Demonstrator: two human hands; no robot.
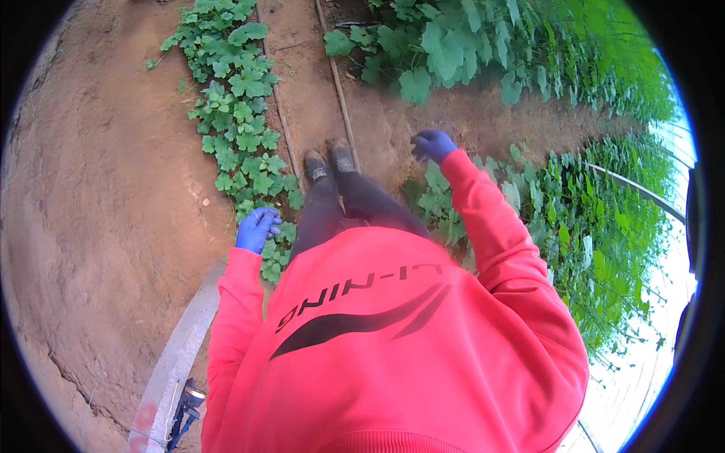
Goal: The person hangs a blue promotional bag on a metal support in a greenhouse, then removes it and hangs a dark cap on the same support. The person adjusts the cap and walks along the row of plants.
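Note:
My left hand (pixel 256 231) wears a blue glove and hangs beside a row of low green leafy plants (pixel 249 133). Its fingers are loosely curled, and I see nothing in them. Over bare brown soil on the right is my right hand (pixel 434 146), gloved the same way. Its fingers are bent and partly apart, slightly blurred, with no object visible in them. Broad-leaved plants (pixel 439 189) grow just below that hand in the picture. My dark shoes (pixel 328 160) stand on soil between two long thin pipes or hoses (pixel 341 93).
A bare earth slope or wall (pixel 113 170) fills the left side. Near my left sleeve runs a pale concrete post or beam (pixel 178 345), with a dark strapped object (pixel 186 410) beside it. Dense vines (pixel 600 226) and large-leaved plants (pixel 447 45) line a soil path (pixel 527 122).

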